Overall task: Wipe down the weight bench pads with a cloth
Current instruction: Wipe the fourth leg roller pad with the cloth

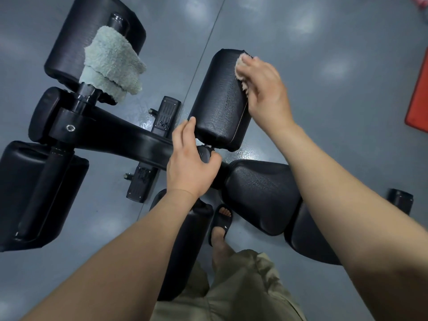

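The right hand [264, 89] has its fingers curled over a small pinkish cloth [240, 66], bunched under the fingertips and pressed against the far right edge of a black roller pad [220, 100]; only frayed bits of the cloth show past the fingers. The left hand [190, 165] sits at the same pad's near end, fingers loosely extended and touching its lower left corner, thumb beside the black axle stub [203, 155]. A pale green towel [111, 66] is draped over another pad [67, 42] at the upper left, well apart from both hands.
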Available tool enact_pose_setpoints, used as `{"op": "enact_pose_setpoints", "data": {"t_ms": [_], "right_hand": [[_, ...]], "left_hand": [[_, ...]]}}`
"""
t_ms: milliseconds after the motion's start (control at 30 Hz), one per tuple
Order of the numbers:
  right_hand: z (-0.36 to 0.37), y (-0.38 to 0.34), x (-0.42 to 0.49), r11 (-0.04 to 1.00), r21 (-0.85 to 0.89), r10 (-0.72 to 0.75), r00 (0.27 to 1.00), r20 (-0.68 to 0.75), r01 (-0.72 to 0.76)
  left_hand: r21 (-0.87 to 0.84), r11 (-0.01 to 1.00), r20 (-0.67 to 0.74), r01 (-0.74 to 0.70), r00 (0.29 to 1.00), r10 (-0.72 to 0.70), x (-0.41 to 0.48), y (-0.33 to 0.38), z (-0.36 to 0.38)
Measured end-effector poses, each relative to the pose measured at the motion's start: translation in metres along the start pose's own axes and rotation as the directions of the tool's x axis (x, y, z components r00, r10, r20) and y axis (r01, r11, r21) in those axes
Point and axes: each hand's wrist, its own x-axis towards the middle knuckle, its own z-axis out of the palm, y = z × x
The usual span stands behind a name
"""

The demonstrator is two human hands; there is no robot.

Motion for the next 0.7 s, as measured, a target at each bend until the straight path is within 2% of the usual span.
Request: {"op": "enact_pose_setpoints", "data": {"t_ms": [233,333,467,700], "right_hand": [[0.004,-0.004,0.042,0.986,0.006,0.167,0.984,0.061,-0.168],[0.006,-0.012,0.042,0.993,0.017,0.115,0.99,0.08,-0.117],[0.01,-0.024,0.022,0.999,0.039,-0.04,0.998,0.047,0.038],[0.014,-0.047,-0.034,0.992,0.127,-0.027,0.995,0.093,0.015]], "left_hand": [[-0.01,1.0,0.002,0.003,1.0,-0.003,0.001,0.0,0.0],[-0.01,1.0,-0.002,0.003,1.0,-0.003,0.001,0.0,0.0],[-0.01,1.0,-0.005,0.005,1.0,-0.005,0.0,0.0,-0.001],[-0.016,1.0,-0.01,-0.011,1.0,0.01,-0.001,-0.001,-0.001]]}}
